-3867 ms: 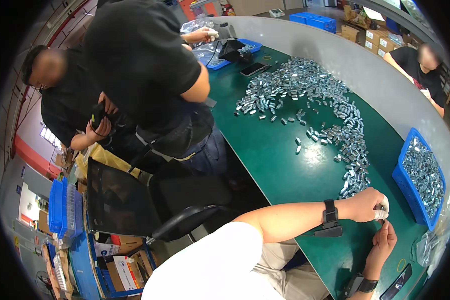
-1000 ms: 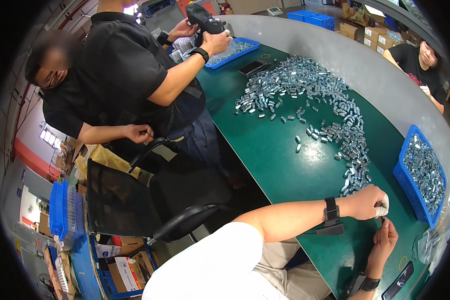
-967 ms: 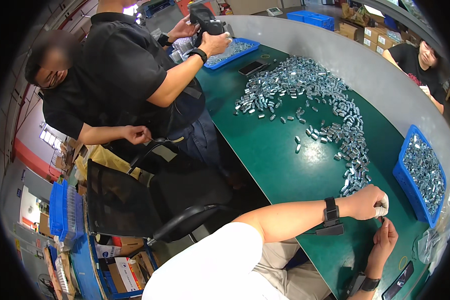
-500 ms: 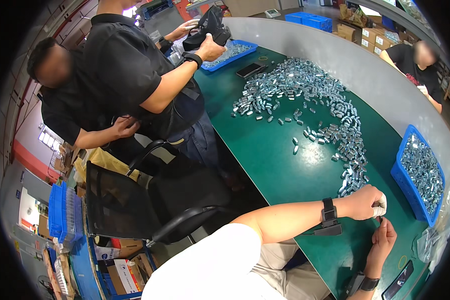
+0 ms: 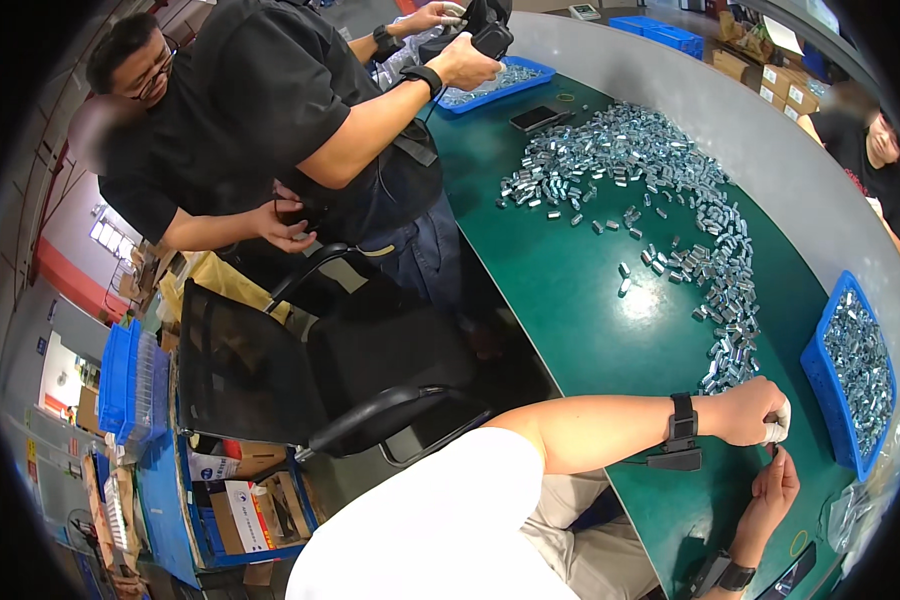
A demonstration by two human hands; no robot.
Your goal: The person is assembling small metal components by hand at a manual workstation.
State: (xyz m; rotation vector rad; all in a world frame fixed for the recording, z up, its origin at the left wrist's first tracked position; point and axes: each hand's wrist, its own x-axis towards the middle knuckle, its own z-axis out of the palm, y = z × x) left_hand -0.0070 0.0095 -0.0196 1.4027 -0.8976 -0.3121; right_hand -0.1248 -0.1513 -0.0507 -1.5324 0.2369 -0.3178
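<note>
Dark piece [image 5: 773, 451] pinched by left hand [image 5: 748, 412] and right hand [image 5: 773, 490]; I see metal parts [image 5: 860, 360] filling the right tray [image 5: 827, 392].

Shiny metal pieces [image 5: 733, 250], smooth glossy green tabletop [image 5: 580, 320], blue plastic basket [image 5: 823, 375], crumpled clear wrap [image 5: 845, 515], probably plastic film.

Two parts baskets [image 5: 826, 392] and two phones [image 5: 536, 118] show.

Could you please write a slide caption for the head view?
Left hand and right hand close together over a green worktable, near piled metal fittings.
</note>
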